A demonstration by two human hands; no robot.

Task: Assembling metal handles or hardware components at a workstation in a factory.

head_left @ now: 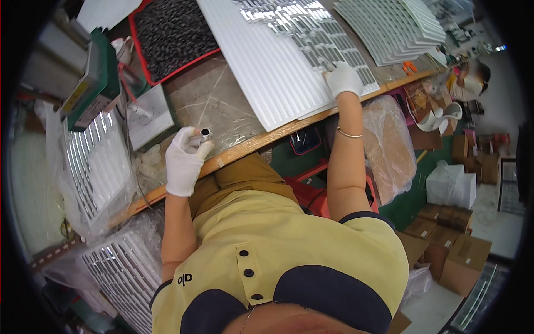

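My left hand (184,161), in a white glove, is closed around a short silver metal tube (205,134) near the table's front edge. The tube's round end, with a dark centre, faces up between thumb and fingers. Farther right, my right hand (343,81), also gloved, reaches down onto rows of shiny silver tubes (317,47) lying on a white ribbed tray (261,83). Its fingers are bunched at the tubes; what lies between the fingertips is hidden.
A red-rimmed tray (175,42) of small black parts stands at the back left, beside a green machine (97,83) and a white-topped block (150,118). Stacked white ribbed trays (389,30) are at the back right. The wooden table edge (239,151) runs before me; cardboard boxes (461,261) sit at right.
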